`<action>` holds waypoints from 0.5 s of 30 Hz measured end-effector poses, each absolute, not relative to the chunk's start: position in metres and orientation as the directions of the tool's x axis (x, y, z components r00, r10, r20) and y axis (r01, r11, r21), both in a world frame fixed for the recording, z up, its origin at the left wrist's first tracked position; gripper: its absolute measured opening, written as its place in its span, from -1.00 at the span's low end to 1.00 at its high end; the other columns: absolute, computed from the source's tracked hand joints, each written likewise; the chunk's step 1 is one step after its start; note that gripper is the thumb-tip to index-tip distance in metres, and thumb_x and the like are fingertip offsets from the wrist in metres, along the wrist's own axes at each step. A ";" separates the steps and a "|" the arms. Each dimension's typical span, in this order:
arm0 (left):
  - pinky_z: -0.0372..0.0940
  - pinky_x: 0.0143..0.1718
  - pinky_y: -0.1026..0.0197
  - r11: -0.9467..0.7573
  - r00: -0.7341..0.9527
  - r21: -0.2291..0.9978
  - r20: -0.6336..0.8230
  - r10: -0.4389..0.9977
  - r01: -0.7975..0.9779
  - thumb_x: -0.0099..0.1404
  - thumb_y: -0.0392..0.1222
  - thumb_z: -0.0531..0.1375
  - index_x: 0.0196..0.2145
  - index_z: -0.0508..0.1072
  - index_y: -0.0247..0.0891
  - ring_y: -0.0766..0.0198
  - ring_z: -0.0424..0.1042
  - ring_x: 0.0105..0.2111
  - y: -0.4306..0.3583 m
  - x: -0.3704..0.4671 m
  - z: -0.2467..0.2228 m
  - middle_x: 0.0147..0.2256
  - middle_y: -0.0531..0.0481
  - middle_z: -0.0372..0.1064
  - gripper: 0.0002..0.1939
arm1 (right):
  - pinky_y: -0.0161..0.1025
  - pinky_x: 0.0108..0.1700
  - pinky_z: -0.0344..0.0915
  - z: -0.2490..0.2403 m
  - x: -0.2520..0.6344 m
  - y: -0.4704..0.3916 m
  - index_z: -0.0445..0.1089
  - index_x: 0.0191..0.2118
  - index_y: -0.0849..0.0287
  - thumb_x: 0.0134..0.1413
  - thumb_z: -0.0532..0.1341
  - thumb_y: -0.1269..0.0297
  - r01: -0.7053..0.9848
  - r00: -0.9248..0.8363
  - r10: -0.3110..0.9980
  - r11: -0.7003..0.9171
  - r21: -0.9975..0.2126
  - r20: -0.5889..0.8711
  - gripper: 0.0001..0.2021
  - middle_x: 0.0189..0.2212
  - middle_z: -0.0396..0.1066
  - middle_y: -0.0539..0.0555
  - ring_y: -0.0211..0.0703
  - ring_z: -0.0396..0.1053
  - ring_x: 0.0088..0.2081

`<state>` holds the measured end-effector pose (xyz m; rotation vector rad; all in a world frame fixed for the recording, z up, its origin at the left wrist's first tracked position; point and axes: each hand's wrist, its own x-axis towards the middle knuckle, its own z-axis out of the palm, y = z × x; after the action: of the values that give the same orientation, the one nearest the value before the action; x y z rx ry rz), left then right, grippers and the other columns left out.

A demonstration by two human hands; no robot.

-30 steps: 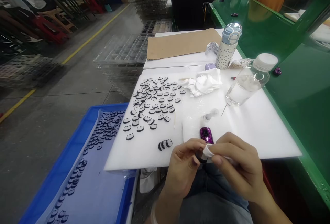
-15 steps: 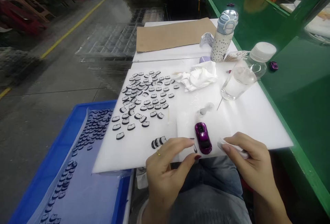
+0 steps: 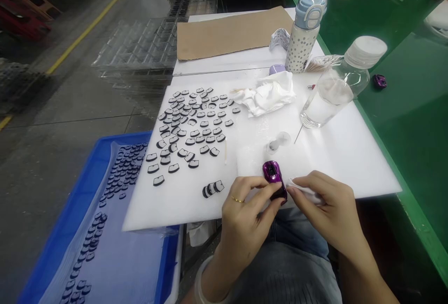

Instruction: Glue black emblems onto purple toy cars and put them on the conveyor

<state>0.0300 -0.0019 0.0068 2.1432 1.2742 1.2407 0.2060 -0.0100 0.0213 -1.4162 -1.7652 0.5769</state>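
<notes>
A glossy purple toy car (image 3: 271,171) lies at the front of the white foam board, its rear half largely covered by fingers. My left hand (image 3: 250,210) is closed, with fingertips and thumb together at the car's rear; what is pinched there is hidden. To the right of the car, my right hand (image 3: 327,206) grips a folded white tissue (image 3: 308,193), one tip of it close to the car. A short row of black-edged curved pieces (image 3: 213,188) sits left of my left hand. Many similar loose pieces (image 3: 192,122) are spread over the board's left side.
Behind the car are a small clear cup (image 3: 275,145), crumpled white tissue (image 3: 269,94), a clear bottle of liquid (image 3: 329,96) and a dotted drinking bottle (image 3: 301,42). A cotton swab (image 3: 226,151) lies mid-board. A blue tray (image 3: 80,178) stands lower left; cardboard (image 3: 231,35) lies at the back.
My left hand, which pinched a small dark piece beside the car, has moved right onto the car's rear. My right hand, with the tissue, has come closer to the car. The camera view has shifted slightly.
</notes>
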 end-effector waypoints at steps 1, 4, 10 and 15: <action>0.36 -0.15 0.29 -0.529 0.207 0.667 0.503 0.839 0.525 0.27 -0.41 0.31 -0.11 0.53 -0.33 0.31 0.39 -0.20 -0.002 0.031 0.007 -0.25 -0.01 0.37 -0.78 | -0.39 -0.53 0.15 0.021 0.205 -0.010 0.47 -0.26 0.20 0.24 0.27 0.39 0.595 -0.064 0.955 0.270 -0.757 0.290 -0.97 -0.50 0.35 -0.06 -0.37 0.27 -0.53; 0.36 -0.15 0.28 -0.521 0.190 0.683 0.502 0.844 0.512 0.26 -0.42 0.31 -0.13 0.53 -0.32 0.31 0.40 -0.21 -0.001 0.031 0.007 -0.25 -0.01 0.38 -0.79 | -0.37 -0.49 0.19 0.021 0.206 -0.012 0.48 -0.27 0.16 0.22 0.28 0.39 0.545 -0.029 0.965 0.235 -0.805 0.262 -0.97 -0.49 0.38 -0.04 -0.32 0.31 -0.50; 0.38 -0.18 0.29 -0.410 0.087 0.839 0.407 0.909 0.356 0.27 -0.40 0.28 -0.03 0.52 -0.17 0.30 0.45 -0.22 -0.008 0.018 0.011 -0.23 0.03 0.46 -0.68 | -0.07 -0.01 0.35 0.018 0.257 0.001 0.49 -0.43 0.18 0.03 0.27 0.38 0.281 0.550 0.749 0.251 -0.926 0.369 -0.94 -0.25 0.53 0.10 -0.04 0.46 -0.18; 0.40 -0.25 0.33 -0.165 -0.057 0.977 0.173 0.983 0.133 0.33 -0.21 0.27 -0.12 0.62 -0.05 0.27 0.48 -0.23 -0.014 0.018 0.018 -0.23 0.01 0.50 -0.81 | 0.00 -0.26 0.39 0.010 0.321 0.017 0.24 -0.58 0.13 -0.08 0.12 0.36 0.242 0.878 0.359 0.239 -0.940 0.317 -0.88 -0.46 0.45 0.10 -0.07 0.43 -0.41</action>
<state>0.0182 -0.0139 0.0182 1.3988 1.2702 1.3234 0.3212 0.0172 0.0096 -1.3460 -0.5335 0.0860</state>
